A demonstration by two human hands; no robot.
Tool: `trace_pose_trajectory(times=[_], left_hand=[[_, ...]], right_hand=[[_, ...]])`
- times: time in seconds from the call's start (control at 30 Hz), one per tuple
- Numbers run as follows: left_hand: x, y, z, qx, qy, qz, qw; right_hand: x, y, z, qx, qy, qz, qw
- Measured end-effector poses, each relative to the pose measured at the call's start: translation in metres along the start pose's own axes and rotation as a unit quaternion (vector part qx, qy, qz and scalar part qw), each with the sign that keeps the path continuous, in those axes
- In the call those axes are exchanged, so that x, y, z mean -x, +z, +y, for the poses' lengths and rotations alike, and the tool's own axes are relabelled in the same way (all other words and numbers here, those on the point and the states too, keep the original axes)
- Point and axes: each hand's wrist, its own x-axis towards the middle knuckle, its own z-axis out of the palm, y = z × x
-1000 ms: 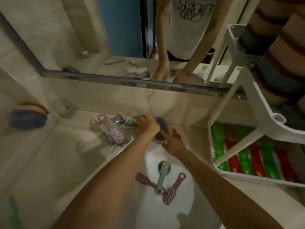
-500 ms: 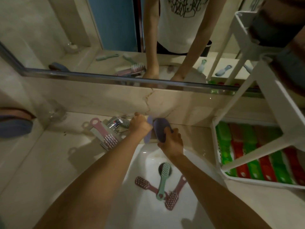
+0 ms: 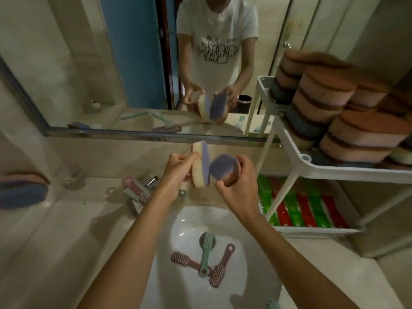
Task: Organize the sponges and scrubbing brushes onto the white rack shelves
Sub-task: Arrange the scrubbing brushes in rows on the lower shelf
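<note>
My left hand (image 3: 178,168) grips a cream sponge with a purple face (image 3: 199,168), held on edge above the back of the sink. My right hand (image 3: 238,186) holds a second purple-faced sponge (image 3: 223,168) right beside it. The white rack (image 3: 312,166) stands to the right; its upper shelf carries stacks of pink, brown and blue sponges (image 3: 330,105), and its lower shelf holds red and green sponges (image 3: 301,208). Three brushes, one green (image 3: 206,253) and two pink (image 3: 219,267), lie in the white sink basin (image 3: 189,221).
A pink brush (image 3: 136,189) lies by the chrome tap (image 3: 151,181) on the beige counter. Another purple and pink sponge (image 3: 22,190) sits at the far left. A clear glass (image 3: 71,177) stands near the mirror. A green brush tip (image 3: 274,305) shows at the bottom edge.
Both hands have lifted from the counter behind the sink, each bringing up a purple-faced sponge. The camera has tilted up, showing more of the rack's upper shelf.
</note>
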Motion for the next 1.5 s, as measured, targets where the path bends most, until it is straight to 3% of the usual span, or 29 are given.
trace_pose_trajectory(times=[0.13,0.33,0.53,0.7,0.83,1.0,1.23,1.4,1.5], left_hand=[[0.034,0.003,0.025,0.127,-0.004,-0.066,0.99],[0.061,0.006,0.064,0.191,-0.029,-0.193,0.962],[0.079,0.022,0.09,0.265,-0.046,-0.279,0.922],[0.087,0.041,0.121,0.264,-0.018,-0.28,0.923],[0.089,0.063,0.157,0.258,-0.013,-0.25,0.933],[0.093,0.11,0.205,0.24,-0.018,-0.22,0.945],[0.095,0.194,0.249,0.176,0.036,-0.287,0.941],[0.079,0.238,0.255,0.132,-0.008,-0.386,0.913],[0.062,0.25,0.246,0.151,-0.034,-0.392,0.907]], right_hand=[[-0.008,-0.025,-0.032,-0.024,-0.032,0.022,0.999],[-0.028,-0.067,-0.057,-0.078,-0.037,0.033,0.996],[-0.053,-0.115,-0.071,-0.055,-0.1,-0.069,0.991],[-0.072,-0.15,-0.074,-0.066,-0.107,-0.1,0.987],[-0.087,-0.179,-0.078,-0.081,-0.113,-0.036,0.99],[-0.118,-0.222,-0.063,-0.058,-0.035,0.035,0.997],[-0.169,-0.289,-0.013,0.044,0.108,0.142,0.983],[-0.192,-0.299,0.027,0.114,0.184,0.093,0.972],[-0.205,-0.293,0.041,0.142,0.212,0.074,0.964]])
